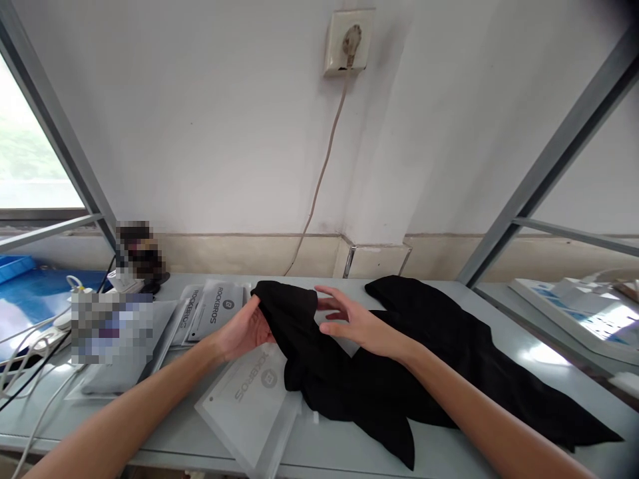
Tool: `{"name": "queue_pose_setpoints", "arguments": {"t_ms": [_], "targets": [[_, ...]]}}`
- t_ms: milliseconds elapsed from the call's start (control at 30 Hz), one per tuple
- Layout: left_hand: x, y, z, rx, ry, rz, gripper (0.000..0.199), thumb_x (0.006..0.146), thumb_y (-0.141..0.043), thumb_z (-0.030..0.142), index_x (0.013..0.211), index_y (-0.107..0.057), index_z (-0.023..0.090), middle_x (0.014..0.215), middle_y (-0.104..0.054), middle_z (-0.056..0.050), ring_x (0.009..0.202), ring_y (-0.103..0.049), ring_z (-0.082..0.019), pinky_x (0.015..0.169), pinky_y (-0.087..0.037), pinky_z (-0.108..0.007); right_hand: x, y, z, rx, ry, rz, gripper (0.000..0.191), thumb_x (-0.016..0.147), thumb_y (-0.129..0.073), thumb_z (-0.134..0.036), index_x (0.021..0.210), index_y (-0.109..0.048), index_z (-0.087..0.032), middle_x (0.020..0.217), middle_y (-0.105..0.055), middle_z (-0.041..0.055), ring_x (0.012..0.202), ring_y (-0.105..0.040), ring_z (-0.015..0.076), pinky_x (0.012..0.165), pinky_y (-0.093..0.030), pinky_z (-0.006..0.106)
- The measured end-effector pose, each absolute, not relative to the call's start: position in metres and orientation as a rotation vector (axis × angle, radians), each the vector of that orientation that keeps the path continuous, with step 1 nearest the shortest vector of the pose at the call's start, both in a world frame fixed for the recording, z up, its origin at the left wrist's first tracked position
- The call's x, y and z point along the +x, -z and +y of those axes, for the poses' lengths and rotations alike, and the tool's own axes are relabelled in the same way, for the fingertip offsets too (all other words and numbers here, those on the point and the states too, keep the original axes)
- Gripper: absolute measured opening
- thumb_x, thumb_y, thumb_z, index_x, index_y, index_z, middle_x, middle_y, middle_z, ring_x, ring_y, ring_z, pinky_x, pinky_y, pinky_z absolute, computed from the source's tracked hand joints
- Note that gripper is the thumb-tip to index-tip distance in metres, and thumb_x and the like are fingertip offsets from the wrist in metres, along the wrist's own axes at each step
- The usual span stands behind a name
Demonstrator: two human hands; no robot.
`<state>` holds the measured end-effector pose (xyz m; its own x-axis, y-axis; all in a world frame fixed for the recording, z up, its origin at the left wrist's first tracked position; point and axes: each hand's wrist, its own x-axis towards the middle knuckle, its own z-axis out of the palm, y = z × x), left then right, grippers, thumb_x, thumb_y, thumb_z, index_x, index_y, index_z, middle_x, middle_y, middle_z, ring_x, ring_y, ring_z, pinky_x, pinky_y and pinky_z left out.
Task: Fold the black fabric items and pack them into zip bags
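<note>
A black garment point(349, 379) lies spread over the grey table, its shape partly folded and one end raised. My left hand point(248, 329) grips that raised end at its left edge, thumb on top and fingers behind the cloth. At the right edge of the lifted part is my right hand point(352, 322), its fingers apart and thumb stretched out; whether the fingertips touch the fabric I cannot tell. Beneath my left hand lies a translucent ROCKBROS bag point(249, 399), partly covered by the garment. More black cloth point(449, 339) stretches to the right behind my right forearm.
Several packed ROCKBROS bags point(217, 309) lie at the left. Past them are white cables point(30, 346) and a blue tray point(17, 266). Grey metal posts point(549, 153) frame both sides. A cord point(327, 159) hangs from the wall socket point(349, 41) behind the table.
</note>
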<state>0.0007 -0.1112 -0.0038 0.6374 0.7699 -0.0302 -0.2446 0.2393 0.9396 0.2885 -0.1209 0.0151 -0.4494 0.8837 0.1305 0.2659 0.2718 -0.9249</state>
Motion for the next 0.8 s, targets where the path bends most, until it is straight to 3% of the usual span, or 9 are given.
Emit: {"name": "queue_pose_setpoints", "arguments": {"t_ms": [100, 200, 333, 433, 567, 700, 800], "targets": [[0.004, 0.005, -0.111, 1.123, -0.741, 0.603, 0.065, 0.098, -0.043, 0.075, 0.118, -0.073, 0.021, 0.119, -0.075, -0.016, 0.113, -0.069, -0.034, 0.093, -0.054, -0.045, 0.286, -0.016, -0.121, -1.03, -1.311, -1.816, 0.047, 0.083, -0.08, -0.052, 0.121, -0.072, -0.025, 0.094, -0.075, 0.0028, 0.091, -0.07, 0.0242, 0.088, -0.055, 0.041], [0.009, 0.007, -0.107, 1.108, -0.791, 0.656, 0.065, 0.099, -0.041, 0.074, 0.123, -0.07, 0.02, 0.12, -0.074, -0.016, 0.105, -0.07, -0.033, 0.088, -0.057, -0.044, 0.287, -0.016, -0.116, -1.039, -1.19, -1.732, 0.032, 0.089, -0.071, -0.055, 0.088, -0.072, -0.023, 0.084, -0.071, -0.0005, 0.083, -0.065, 0.0204, 0.082, -0.054, 0.036], [0.011, 0.006, -0.102, 1.063, -0.892, 0.701, 0.066, 0.099, -0.039, 0.075, 0.127, -0.066, 0.022, 0.123, -0.072, -0.015, 0.091, -0.073, -0.027, 0.086, -0.06, -0.046, 0.295, -0.016, -0.106, -1.084, -1.063, -1.59, 0.032, 0.09, -0.067, -0.057, 0.091, -0.063, -0.026, 0.081, -0.065, -0.0033, 0.073, -0.06, 0.0169, 0.067, -0.049, 0.029], [0.008, -0.001, -0.103, 1.079, -0.909, 0.717, 0.067, 0.098, -0.039, 0.076, 0.128, -0.064, 0.021, 0.114, -0.073, -0.016, 0.09, -0.075, -0.028, 0.085, -0.061, -0.046, 0.3, -0.015, -0.103, -1.134, -0.964, -1.53, 0.034, 0.088, -0.069, -0.06, 0.094, -0.062, -0.027, 0.078, -0.065, -0.0027, 0.07, -0.06, 0.019, 0.063, -0.047, 0.03], [0.008, -0.009, -0.112, 1.205, -0.825, 0.71, 0.061, 0.098, -0.06, 0.061, 0.145, -0.052, 0.022, 0.121, -0.072, -0.018, 0.101, -0.075, -0.031, 0.089, -0.058, -0.046, 0.302, -0.014, -0.101, -1.193, -0.902, -1.403, 0.038, 0.085, -0.07, -0.063, 0.096, -0.062, -0.028, 0.067, -0.063, -0.0031, 0.06, -0.057, 0.0199, 0.055, -0.044, 0.031], [0.011, -0.006, -0.121, 1.378, -0.72, 0.714, 0.089, 0.096, -0.071, 0.048, 0.165, -0.017, 0.032, 0.139, -0.064, -0.017, 0.112, -0.068, -0.027, 0.09, -0.053, -0.041, 0.301, -0.015, -0.099, -1.042, -1.033, -1.175, 0.037, 0.081, -0.078, -0.057, 0.098, -0.061, -0.029, 0.076, -0.068, -0.0018, 0.071, -0.066, 0.0225, 0.065, -0.055, 0.035], [0.011, 0.0, -0.125, 1.697, -0.624, 0.864, 0.09, 0.093, -0.074, 0.048, 0.164, -0.019, 0.039, 0.139, -0.062, -0.012, 0.096, -0.063, -0.02, 0.084, -0.048, -0.035, 0.305, -0.017, -0.096, -0.953, -1.094, -1.044, 0.035, 0.078, -0.083, -0.049, 0.1, -0.063, -0.029, 0.089, -0.072, -0.0015, 0.087, -0.07, 0.0228, 0.08, -0.06, 0.036]]}}
